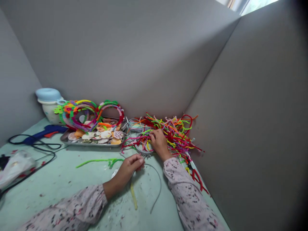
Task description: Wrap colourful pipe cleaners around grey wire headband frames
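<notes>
My left hand point(131, 166) is closed in a pinch on a thin grey headband point(160, 183), which curves out to the right and down over the table. A bright green pipe cleaner point(96, 161) with a twisted clump lies left of that hand, its right end meeting the fingers. Below the palm, a flat yellowish strip point(133, 196) points toward me. My right hand point(159, 142) is at the left side of a tangled pile of coloured pipe cleaners point(176, 131), fingers bent together among the stems. Grey headbands point(141, 150) lie under and beside its fingertips.
Behind left, a metal tray point(93, 144) holds seashells point(103, 134), with colourful wrapped headbands point(83, 117) on top. A blue glue gun point(39, 134), black cable point(51, 154), plastic bag point(18, 166) and lidded cup point(49, 104) stand left. Red-handled scissors point(197, 178) lie right. Grey walls point(149, 57) enclose the table.
</notes>
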A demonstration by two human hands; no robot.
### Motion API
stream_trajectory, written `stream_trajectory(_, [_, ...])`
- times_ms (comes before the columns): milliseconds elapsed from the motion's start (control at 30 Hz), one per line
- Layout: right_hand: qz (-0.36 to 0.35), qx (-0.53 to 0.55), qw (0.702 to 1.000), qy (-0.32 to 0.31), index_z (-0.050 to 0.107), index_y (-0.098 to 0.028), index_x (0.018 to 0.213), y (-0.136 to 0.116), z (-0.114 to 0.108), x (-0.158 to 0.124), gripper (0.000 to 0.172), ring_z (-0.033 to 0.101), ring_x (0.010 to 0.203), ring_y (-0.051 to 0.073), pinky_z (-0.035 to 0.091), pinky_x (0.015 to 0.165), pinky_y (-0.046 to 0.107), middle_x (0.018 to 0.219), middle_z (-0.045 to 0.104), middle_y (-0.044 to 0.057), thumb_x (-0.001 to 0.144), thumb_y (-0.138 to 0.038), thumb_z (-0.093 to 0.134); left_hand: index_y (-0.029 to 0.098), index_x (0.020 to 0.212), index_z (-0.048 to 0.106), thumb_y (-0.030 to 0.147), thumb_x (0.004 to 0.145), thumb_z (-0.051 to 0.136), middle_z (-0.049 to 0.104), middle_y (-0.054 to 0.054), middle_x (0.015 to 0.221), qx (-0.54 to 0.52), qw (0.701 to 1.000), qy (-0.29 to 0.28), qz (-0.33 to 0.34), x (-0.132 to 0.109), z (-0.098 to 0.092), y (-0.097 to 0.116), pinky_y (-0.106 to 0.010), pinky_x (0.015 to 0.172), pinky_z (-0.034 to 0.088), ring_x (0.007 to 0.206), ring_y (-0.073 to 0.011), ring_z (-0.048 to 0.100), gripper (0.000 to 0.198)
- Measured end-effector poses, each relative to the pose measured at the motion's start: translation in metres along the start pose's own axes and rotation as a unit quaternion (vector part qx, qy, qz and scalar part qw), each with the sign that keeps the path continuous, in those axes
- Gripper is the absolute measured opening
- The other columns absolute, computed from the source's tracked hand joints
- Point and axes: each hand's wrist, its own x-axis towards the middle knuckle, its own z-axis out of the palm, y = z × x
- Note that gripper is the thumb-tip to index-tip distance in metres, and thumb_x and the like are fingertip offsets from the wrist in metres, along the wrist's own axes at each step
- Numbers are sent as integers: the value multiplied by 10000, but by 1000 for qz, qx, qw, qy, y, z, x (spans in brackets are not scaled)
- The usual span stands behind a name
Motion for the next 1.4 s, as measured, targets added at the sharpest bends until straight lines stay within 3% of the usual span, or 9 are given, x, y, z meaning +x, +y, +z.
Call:
stream_trajectory(200, [-20,-3,1000,8,635,-197,1046,6,-4,-7,205,575,936,193,448,810,288,1043,588,73,915,-225,480,160,759,592,402,816,605,556,1,654,4,1000,10,19,2,11,21,-241,583,349,596,-119,458,248])
stream_trajectory(300, [-5,-40,999,4,615,-219,1147,7,0,0,267,573,936,206,446,773,296,1077,577,78,897,-254,527,165,771,597,403,790,624,555,8,648,23,999,15,44,14,17,39,-238,567,337,589,-119,458,241])
stream_trajectory(467, [-6,-65,998,5,675,-213,1023,5,6,8,201,561,905,199,438,741,279,1000,580,76,903,-246,518,164,812,602,361,731,656,541,24,652,26,996,64,61,44,19,55,-234,570,340,584,-114,448,220])
stream_trajectory(633, [-44,37,997,46,664,-188,1028,2,3,-6,222,552,947,184,440,849,283,1012,591,77,921,-205,470,161,888,622,309,709,652,592,6,719,40,985,138,93,73,15,43,-243,611,383,648,-137,514,234])
stream_trajectory(767, [-53,94,993,50,668,-175,999,-4,-4,-19,220,559,962,183,448,887,291,1016,593,85,913,-189,466,154,1041,629,235,687,657,619,-11,761,63,987,139,55,93,14,29,-246,602,393,666,-148,546,364])
stream_trajectory(933, [-13,19,998,59,624,-177,1114,14,-34,-21,288,539,1040,218,433,944,348,1110,576,110,852,-149,505,135,1079,624,162,663,649,600,12,637,74,989,126,26,111,13,20,-240,528,353,528,-124,494,418])
stream_trajectory(1100, [74,-185,980,15,571,-143,1203,56,-71,-11,433,511,1082,300,386,949,411,1140,588,160,777,-207,617,127,1077,596,153,652,662,609,9,628,81,988,129,14,123,12,26,-230,518,352,533,-130,532,430])
stream_trajectory(1267, [92,-217,965,-112,472,-108,1339,78,-76,10,715,544,1113,324,378,948,402,1203,600,207,691,-260,733,136,1008,589,165,663,660,594,10,603,86,988,131,10,124,13,28,-240,525,355,530,-138,528,353])
stream_trajectory(1400, [67,-182,971,-141,578,-152,1244,83,-85,31,559,627,1008,287,429,879,357,1100,684,153,722,-287,722,152,907,620,165,645,660,610,2,633,89,989,118,11,116,10,28,-243,534,350,553,-138,524,266])
